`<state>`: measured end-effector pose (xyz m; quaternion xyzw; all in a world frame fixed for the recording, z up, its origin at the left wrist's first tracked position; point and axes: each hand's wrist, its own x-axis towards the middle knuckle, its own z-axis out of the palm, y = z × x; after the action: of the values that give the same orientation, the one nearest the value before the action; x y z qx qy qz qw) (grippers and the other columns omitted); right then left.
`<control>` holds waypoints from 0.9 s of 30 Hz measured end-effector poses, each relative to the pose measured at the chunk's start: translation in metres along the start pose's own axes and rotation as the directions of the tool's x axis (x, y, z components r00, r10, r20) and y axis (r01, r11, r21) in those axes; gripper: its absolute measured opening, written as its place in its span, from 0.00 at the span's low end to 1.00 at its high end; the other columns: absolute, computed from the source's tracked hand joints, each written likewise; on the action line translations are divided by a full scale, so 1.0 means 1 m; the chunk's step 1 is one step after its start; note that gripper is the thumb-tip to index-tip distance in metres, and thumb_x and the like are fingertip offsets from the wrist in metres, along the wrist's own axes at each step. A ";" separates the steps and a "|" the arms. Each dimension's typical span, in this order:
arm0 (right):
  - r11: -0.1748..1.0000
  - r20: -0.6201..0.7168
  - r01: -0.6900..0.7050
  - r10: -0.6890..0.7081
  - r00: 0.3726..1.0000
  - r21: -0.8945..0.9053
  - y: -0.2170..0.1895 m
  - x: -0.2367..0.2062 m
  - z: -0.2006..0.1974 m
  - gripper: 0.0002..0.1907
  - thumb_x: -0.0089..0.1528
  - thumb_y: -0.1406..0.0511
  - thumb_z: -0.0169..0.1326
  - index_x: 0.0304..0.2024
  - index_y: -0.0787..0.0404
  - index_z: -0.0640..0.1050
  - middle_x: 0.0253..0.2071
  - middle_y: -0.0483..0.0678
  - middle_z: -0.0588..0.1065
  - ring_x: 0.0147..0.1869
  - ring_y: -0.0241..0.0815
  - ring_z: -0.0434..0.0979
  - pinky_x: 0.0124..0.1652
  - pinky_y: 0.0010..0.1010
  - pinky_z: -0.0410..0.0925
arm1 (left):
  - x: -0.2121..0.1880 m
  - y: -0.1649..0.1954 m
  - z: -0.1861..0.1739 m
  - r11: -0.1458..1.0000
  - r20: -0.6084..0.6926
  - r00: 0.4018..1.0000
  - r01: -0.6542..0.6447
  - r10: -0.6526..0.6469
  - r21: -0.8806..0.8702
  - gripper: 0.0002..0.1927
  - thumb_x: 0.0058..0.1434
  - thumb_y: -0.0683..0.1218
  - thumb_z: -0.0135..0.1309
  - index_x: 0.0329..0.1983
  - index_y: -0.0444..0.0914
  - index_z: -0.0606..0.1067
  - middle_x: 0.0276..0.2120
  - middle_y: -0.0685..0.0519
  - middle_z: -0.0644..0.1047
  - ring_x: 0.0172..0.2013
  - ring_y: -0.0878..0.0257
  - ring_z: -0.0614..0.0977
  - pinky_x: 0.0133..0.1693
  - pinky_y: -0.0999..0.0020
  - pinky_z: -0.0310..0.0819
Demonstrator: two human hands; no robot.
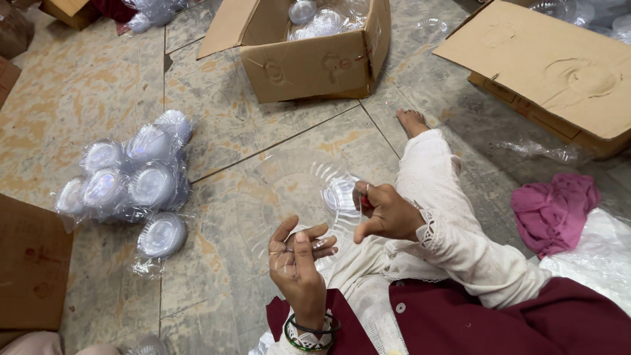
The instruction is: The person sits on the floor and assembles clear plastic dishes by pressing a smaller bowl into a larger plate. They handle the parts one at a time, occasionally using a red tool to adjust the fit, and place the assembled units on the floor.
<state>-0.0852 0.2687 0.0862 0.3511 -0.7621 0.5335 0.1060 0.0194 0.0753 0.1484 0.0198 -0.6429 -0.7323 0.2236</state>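
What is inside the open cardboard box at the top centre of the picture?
The open cardboard box holds clear plastic lids or dishes, loosely heaped. Its front wall hides whatever lies deeper down.

open cardboard box (309,62), pink cloth (554,210)

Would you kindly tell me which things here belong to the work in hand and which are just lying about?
In hand:
- clear plastic lid, held by the right hand
- left hand, fingers on clear plastic
- wrapped stacks of lids on the floor
- open box of lids

Lying about:
- pink cloth
- flat cardboard
- loose plastic wrap
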 end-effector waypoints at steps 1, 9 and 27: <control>1.000 0.018 -0.004 0.003 1.000 0.016 -0.001 0.001 0.000 0.44 0.46 0.39 0.70 0.43 0.64 0.69 0.22 0.42 0.61 0.26 0.34 0.59 0.26 0.28 0.61 | 0.000 -0.001 0.000 1.000 -0.007 1.000 0.014 -0.014 -0.025 0.17 0.70 0.43 0.44 0.45 0.20 0.72 0.55 0.38 0.73 0.32 0.55 0.87 0.31 0.67 0.87; 0.999 -0.051 -0.006 0.004 0.999 -0.035 -0.002 -0.004 0.007 0.49 0.44 0.39 0.69 0.50 0.68 0.68 0.20 0.42 0.62 0.23 0.34 0.61 0.23 0.29 0.60 | 0.001 -0.005 0.010 1.000 -0.039 0.999 -0.016 0.016 -0.013 0.17 0.69 0.43 0.43 0.46 0.21 0.70 0.55 0.38 0.72 0.33 0.53 0.88 0.31 0.64 0.87; 0.980 -0.150 -0.008 -0.022 0.988 -0.197 -0.005 -0.008 0.033 0.43 0.51 0.36 0.60 0.45 0.67 0.70 0.22 0.50 0.69 0.24 0.45 0.71 0.27 0.36 0.67 | 0.007 -0.032 0.018 0.986 -0.094 0.993 -0.080 0.066 -0.144 0.21 0.72 0.44 0.41 0.63 0.27 0.57 0.45 0.35 0.79 0.39 0.51 0.86 0.41 0.59 0.87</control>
<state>-0.0690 0.2417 0.0718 0.3001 -0.7997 0.4801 0.1999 -0.0026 0.0915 0.1226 0.0124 -0.5767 -0.7675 0.2796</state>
